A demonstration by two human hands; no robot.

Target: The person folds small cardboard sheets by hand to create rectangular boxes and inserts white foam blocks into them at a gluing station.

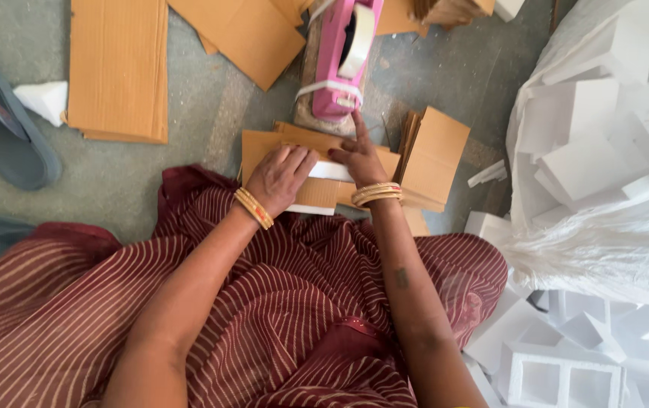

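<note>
Maroon striped cloth (279, 317) fills the foreground, draped over the person's lap, with both forearms reaching forward across it. Fingers of the left hand (277, 177) lie flat and spread, pressing down on a small cardboard-wrapped foam block (317, 189) — not curled around it. Fingers of the right hand (360, 160) rest on the far side of the same block, the forefinger stretched forward towards the pink tape dispenser (339, 57); this hand too presses rather than grips. Gold bangles (376, 194) ring both wrists.

The block sits on the floor just in front of the lap, directly below the dispenser. It shows brown corrugated card folded over a white foam core, a white edge visible at its near side and a pale strip across its top between the two hands. Loose cardboard pieces (434, 155) are stacked just right of the block, and more lie under it.

The grey concrete floor (211, 98) is bare and mottled. Left of the dispenser lies a large flat cardboard sheet (118, 68); further left, a small white foam scrap (43, 98) and a blue-grey sandal (3, 125). Well to the right of the dispenser a translucent plastic sack (604, 151) bulges with white foam pieces — and more foam blocks (558, 355) lie heaped below it.
</note>
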